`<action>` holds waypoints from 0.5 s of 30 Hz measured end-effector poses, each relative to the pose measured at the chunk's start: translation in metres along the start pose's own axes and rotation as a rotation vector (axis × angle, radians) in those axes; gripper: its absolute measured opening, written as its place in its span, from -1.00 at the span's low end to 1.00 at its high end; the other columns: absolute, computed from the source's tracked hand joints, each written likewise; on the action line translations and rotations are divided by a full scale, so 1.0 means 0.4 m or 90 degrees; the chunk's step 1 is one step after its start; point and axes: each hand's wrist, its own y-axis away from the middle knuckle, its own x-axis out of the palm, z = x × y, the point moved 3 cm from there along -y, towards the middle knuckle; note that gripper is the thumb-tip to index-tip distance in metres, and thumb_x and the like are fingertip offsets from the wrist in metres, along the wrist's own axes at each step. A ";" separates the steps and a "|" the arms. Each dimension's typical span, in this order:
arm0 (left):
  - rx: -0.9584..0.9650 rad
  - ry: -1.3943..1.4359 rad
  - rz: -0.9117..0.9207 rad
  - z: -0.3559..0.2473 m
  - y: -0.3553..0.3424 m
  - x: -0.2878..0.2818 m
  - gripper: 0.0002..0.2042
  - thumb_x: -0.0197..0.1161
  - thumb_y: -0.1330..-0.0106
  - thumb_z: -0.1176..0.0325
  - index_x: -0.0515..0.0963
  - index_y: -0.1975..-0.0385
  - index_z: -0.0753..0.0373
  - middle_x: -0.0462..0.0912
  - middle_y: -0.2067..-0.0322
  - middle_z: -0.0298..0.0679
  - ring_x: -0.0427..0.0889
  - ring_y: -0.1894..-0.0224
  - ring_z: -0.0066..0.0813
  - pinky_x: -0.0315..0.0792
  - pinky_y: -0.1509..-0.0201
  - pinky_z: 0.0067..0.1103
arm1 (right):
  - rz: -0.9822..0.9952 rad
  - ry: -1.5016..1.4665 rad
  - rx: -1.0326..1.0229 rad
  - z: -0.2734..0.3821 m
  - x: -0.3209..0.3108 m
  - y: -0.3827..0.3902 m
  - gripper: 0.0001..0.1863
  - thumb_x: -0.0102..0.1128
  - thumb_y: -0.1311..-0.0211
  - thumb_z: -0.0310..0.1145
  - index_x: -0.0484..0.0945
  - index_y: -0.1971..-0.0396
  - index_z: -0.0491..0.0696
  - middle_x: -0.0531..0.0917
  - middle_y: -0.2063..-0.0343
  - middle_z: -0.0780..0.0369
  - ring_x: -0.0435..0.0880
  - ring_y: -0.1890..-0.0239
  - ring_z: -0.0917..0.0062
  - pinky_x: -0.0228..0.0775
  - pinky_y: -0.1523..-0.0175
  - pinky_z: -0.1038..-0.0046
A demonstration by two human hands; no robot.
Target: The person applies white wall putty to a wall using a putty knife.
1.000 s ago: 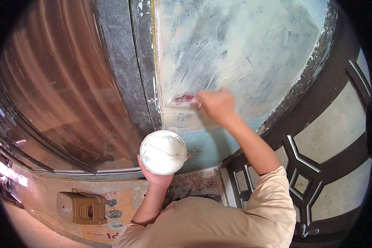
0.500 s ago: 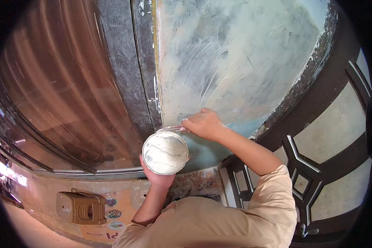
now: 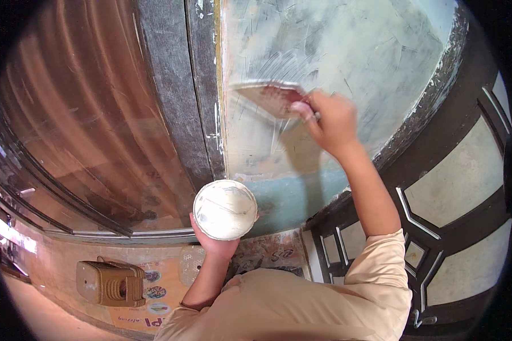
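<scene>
My left hand [image 3: 217, 244] is wrapped round a round tub of white filler paste [image 3: 225, 209] from below, its open top facing up. In my right hand [image 3: 333, 122] is a wide putty knife [image 3: 270, 98] with a reddish-brown patch by the grip, slightly blurred by motion. Its broad blade points left, at the wall [image 3: 347, 62] in front of me; whether the edge touches cannot be told. That wall carries patchy whitish filler with curved streaks, over a bare blue-green strip [image 3: 273, 196] lower down.
A dark wooden frame [image 3: 173, 74] borders the wall on the left, beside glass with a brown curtain [image 3: 79, 113]. At right stands a dark panelled door [image 3: 455, 170] with pale panels. A brown plastic stool [image 3: 111, 283] lies on a printed sheet [image 3: 136, 319] at lower left.
My right hand has moved up and to the right with the putty knife, from the tub's rim to the wall. The left hand and the tub stay nearly in place.
</scene>
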 end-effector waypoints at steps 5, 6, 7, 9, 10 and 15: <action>0.005 -0.070 0.011 -0.003 -0.004 -0.032 -0.22 -0.30 -0.40 -0.39 0.15 -0.48 -0.01 0.22 -0.46 -0.20 0.25 -0.44 0.05 0.22 -0.35 0.26 | 0.290 -0.126 -0.078 0.071 0.149 0.226 -0.68 0.22 -0.30 0.00 0.47 0.39 0.07 0.55 0.71 0.26 0.60 0.64 0.29 0.36 0.49 0.27; 0.008 -0.069 0.012 -0.004 -0.005 -0.035 -0.22 -0.30 -0.40 -0.39 0.15 -0.48 -0.01 0.22 -0.46 -0.20 0.25 -0.44 0.05 0.22 -0.35 0.26 | 0.289 -0.126 -0.081 0.079 0.166 0.256 -0.68 0.22 -0.30 0.00 0.47 0.39 0.07 0.55 0.71 0.26 0.60 0.64 0.29 0.36 0.49 0.27; 0.003 -0.069 0.028 -0.004 0.000 -0.033 -0.21 -0.31 -0.39 -0.40 0.16 -0.48 -0.01 0.22 -0.45 -0.20 0.26 -0.44 0.06 0.23 -0.35 0.27 | 0.315 -0.138 -0.088 0.092 0.176 0.281 -0.70 0.22 -0.30 -0.03 0.47 0.41 0.07 0.55 0.70 0.28 0.60 0.63 0.31 0.38 0.47 0.28; -0.003 -0.069 0.045 -0.001 0.001 -0.032 -0.21 -0.31 -0.39 -0.40 0.16 -0.48 -0.01 0.23 -0.45 -0.19 0.26 -0.43 0.06 0.23 -0.34 0.27 | 0.340 -0.149 -0.094 0.092 0.196 0.306 -0.72 0.23 -0.29 -0.05 0.47 0.44 0.07 0.55 0.69 0.30 0.60 0.61 0.32 0.39 0.45 0.29; -0.003 -0.065 0.029 0.000 0.000 -0.034 -0.21 -0.31 -0.39 -0.40 0.17 -0.48 -0.01 0.23 -0.45 -0.19 0.27 -0.43 0.06 0.23 -0.34 0.26 | 0.351 -0.104 -0.119 0.097 0.204 0.299 -0.72 0.22 -0.29 -0.05 0.46 0.45 0.08 0.55 0.70 0.31 0.60 0.63 0.34 0.39 0.45 0.29; 0.007 -0.058 0.001 0.009 -0.001 -0.045 -0.21 -0.32 -0.38 -0.42 0.14 -0.49 -0.04 0.19 -0.47 -0.19 0.24 -0.44 0.10 0.19 -0.34 0.32 | 0.213 -0.010 -0.124 0.062 0.160 0.117 -0.70 0.25 -0.26 -0.06 0.41 0.51 0.09 0.51 0.72 0.33 0.58 0.65 0.37 0.35 0.50 0.30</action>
